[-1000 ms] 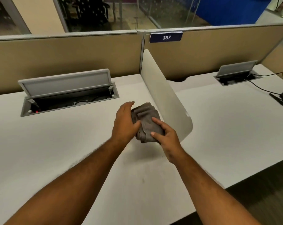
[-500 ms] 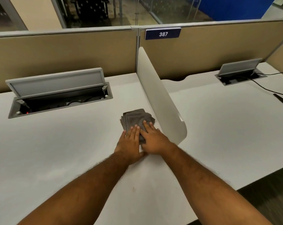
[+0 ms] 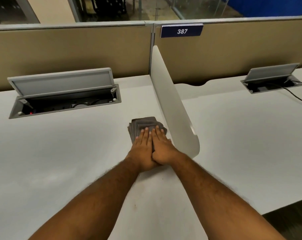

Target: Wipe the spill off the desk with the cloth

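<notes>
Cloth (image 3: 143, 124), grey and folded, lies flat on the white desk (image 3: 77, 161) just beside the divider panel (image 3: 174, 108). Fingers (image 3: 145, 134) of both hands lie straight and close together, pressing it down, left hand (image 3: 143, 149) touching right hand (image 3: 162, 148). No obvious spill shows; faint specks nearer the body look untouched, so wiping seems unfinished.

White "387" on the blue plate (image 3: 181, 31) atop the partition (image 3: 233, 49)
</notes>
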{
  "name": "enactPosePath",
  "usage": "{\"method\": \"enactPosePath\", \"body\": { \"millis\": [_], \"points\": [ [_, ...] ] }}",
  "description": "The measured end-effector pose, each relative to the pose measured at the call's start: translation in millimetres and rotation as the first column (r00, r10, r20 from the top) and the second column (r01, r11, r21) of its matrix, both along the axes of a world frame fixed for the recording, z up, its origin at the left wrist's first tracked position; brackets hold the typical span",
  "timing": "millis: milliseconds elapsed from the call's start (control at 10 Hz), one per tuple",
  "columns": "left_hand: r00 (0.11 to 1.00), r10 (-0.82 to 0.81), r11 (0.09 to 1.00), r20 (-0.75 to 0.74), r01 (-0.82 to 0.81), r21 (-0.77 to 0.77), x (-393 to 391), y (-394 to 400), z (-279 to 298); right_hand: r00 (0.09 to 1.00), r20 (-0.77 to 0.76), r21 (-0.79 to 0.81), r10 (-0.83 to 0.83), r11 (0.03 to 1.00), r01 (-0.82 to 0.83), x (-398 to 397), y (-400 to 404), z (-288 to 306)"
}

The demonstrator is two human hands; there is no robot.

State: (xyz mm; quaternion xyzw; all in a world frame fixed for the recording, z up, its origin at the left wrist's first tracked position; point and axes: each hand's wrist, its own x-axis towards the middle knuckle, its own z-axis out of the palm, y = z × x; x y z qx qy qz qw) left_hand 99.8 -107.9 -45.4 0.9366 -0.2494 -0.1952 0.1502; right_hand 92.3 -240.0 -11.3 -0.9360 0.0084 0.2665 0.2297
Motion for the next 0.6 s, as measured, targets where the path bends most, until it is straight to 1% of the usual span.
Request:
{"method": "enactPosePath", "body": {
  "millis": [100, 200, 300, 400, 500, 600],
  "points": [
    [0.999, 0.044, 0.997, 0.033, -0.041, -0.071, -6, 1, -1, 0.999, 0.027, -0.047, 0.016, 0.999, -0.015, -3, 2, -10],
    [0.997, 0.072, 0.993, 0.034, -0.068, -0.097, -9, 4, -4, 0.999, 0.028, -0.052, 0.017, 0.999, -0.016, -2, 3, -11],
    [0.994, 0.111, 0.991, 0.008, -0.110, -0.077, -9, 5, 0, 0.999, 0.014, -0.065, 0.030, 0.997, -0.029, 1, 1, -6],
    [0.991, 0.126, 0.989, -0.041, -0.129, -0.074, -16, 6, 7, 0.999, 0.048, -0.032, 0.026, 0.999, -0.024, -5, 0, 3],
    [0.976, 0.216, 0.976, -0.001, -0.216, 0.019, -38, 28, 17, 0.982, 0.189, -0.018, 0.003, 1.000, 0.001, -27, -7, 11],
    [0.958, 0.270, 0.957, 0.098, -0.278, 0.083, -55, 46, 22, 0.962, 0.269, -0.049, 0.045, 0.998, -0.033, -42, -13, 13]
  ]
}}
